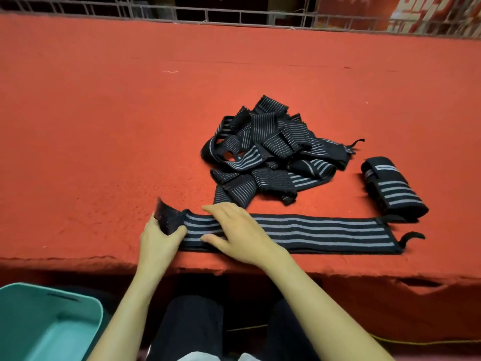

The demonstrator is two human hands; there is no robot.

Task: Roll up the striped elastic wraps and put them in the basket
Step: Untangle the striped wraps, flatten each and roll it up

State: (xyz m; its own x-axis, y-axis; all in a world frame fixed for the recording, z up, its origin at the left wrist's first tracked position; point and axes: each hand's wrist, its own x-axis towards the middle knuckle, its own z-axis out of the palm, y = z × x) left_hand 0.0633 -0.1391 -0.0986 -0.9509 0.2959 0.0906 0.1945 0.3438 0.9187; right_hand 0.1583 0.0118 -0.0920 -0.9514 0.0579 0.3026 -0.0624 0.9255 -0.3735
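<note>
One black wrap with grey stripes (312, 231) lies stretched flat along the near edge of the red table (104, 126). My left hand (158, 241) pinches its dark fuzzy end flap, lifted at the wrap's left end. My right hand (239, 230) presses flat on the wrap just right of that flap, fingers straight. A tangled pile of striped wraps (270, 155) sits behind it. One rolled wrap (393, 188) lies to the right of the pile. The teal basket (86, 306) stands below the table at the lower left and looks empty.
A metal wire rail (234, 15) runs along the table's far edge. The table's front edge is just under my forearms, with my dark-trousered knees (192, 324) below it. A yellow cord (416, 343) lies on the floor at the right.
</note>
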